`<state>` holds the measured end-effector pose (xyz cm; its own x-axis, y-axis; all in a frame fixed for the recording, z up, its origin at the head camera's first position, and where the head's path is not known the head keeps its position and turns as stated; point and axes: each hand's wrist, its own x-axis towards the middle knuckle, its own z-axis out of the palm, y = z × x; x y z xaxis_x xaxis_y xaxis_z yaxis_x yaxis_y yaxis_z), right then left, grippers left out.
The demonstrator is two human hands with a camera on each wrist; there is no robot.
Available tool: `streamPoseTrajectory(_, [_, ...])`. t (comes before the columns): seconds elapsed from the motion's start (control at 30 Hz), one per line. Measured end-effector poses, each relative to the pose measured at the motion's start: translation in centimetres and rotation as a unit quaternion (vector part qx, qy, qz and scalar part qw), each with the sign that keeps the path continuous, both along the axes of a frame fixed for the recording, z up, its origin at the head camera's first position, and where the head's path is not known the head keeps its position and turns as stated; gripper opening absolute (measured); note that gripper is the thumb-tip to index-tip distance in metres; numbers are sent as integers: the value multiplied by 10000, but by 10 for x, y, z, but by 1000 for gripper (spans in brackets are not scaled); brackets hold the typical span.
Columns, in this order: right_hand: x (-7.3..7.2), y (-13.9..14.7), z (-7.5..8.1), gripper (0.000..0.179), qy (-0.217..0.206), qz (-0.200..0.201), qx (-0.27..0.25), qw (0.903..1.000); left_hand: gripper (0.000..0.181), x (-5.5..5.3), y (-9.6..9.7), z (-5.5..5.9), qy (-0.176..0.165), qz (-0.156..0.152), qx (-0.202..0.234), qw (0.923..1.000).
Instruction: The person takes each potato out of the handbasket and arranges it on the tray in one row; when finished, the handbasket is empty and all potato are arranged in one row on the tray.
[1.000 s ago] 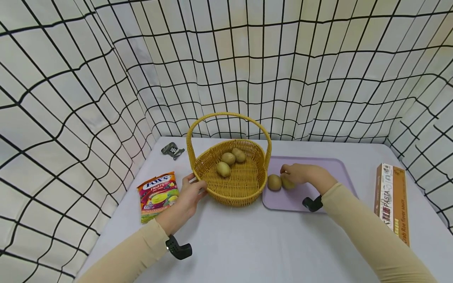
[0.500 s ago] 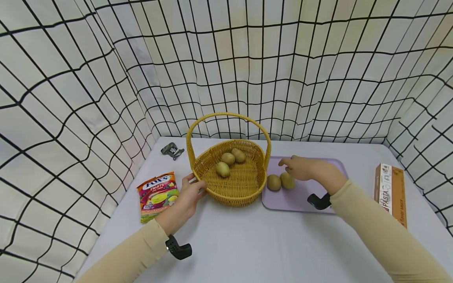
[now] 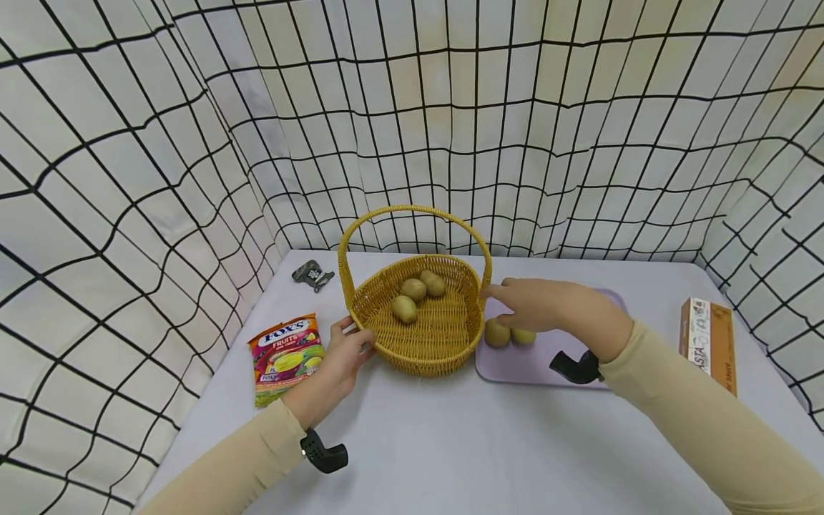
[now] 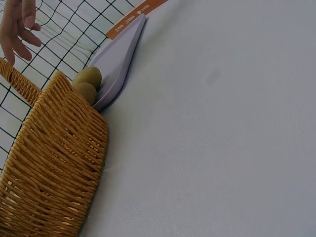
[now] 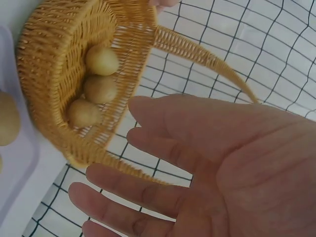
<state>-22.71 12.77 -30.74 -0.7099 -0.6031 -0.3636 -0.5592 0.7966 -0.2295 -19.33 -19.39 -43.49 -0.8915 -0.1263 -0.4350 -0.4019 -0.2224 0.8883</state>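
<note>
A yellow-brown wicker basket (image 3: 444, 336) with a tall arched handle (image 3: 412, 209) stands mid-table. Inside lie three rounded, brownish-green, kiwi-like fruits (image 3: 404, 309). My left hand (image 3: 344, 357) grips the basket's left rim, its thumb at the edge. Over the lilac tray (image 3: 547, 366), my right hand (image 3: 543, 304) is raised beside the handle's right base, holding nothing. The right wrist view shows its fingers (image 5: 138, 187) spread and relaxed, with the basket beyond. Two more such fruits (image 3: 497, 335) sit side by side on the tray, partly under the right hand in the head view.
A FOX'S candy bag (image 3: 287, 357) lies left of the left hand. Behind it is a small dark patterned item (image 3: 313, 275). An orange pasta box (image 3: 709, 343) lies right of the tray. Black netting (image 3: 450, 129) over white cloth encloses the table's back and sides.
My right hand has let go of the tray fruit, risen, and moved left toward the basket handle, its fingers opening. The left hand has stayed at the rim.
</note>
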Motion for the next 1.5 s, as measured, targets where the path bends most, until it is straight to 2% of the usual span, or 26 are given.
streamPoseTrajectory(0.3, [5, -29, 15, 58, -98, 64, 173, 9998, 86, 0, 0, -2, 69, 25, -79, 9999])
streamPoseTrajectory(0.53, [-4, -52, 13, 65, -228, 241, 136, 9994, 86, 1, 1, 0, 137, -22, -36, 9999])
streamPoseTrajectory(0.63, [-13, -62, 6, 69, -129, 464, -2, 9988, 87, 1, 1, 0, 135, -35, -40, 9999])
streamPoseTrajectory(0.8, [-32, -80, -14, 63, 347, 858, -341, 9951, 86, 0, -1, -2, 97, -28, -51, 9999])
streamPoseTrajectory(1.0, [-50, -98, -40, 60, 504, 871, -650, 9928, 85, 1, -1, -3, 76, -46, -62, 9999])
streamPoseTrajectory(1.23, [-63, -117, -65, 49, 560, 1014, -1084, 9873, 86, 1, 0, -4, 85, -43, -63, 9999])
streamPoseTrajectory(1.5, [-80, -131, -85, 51, 589, 900, -1157, 9874, 85, 1, -1, -5, 129, -69, -75, 9999])
